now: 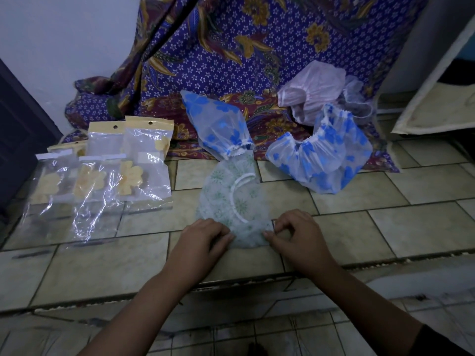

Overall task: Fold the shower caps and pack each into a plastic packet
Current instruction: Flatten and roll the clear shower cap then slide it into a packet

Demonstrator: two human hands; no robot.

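Green shower cap (226, 201) | near corners hidden | hands pinching: left (205, 237), right (298, 232)

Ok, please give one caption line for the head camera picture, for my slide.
Left hand and right hand pinch a green-patterned shower cap on tiled floor; plastic packets lie to its left.

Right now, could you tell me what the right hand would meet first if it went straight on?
The green-patterned shower cap: the right hand points forward-left and pinches its near edge. Beyond the cap, probably the plastic packets, though depth is unclear.
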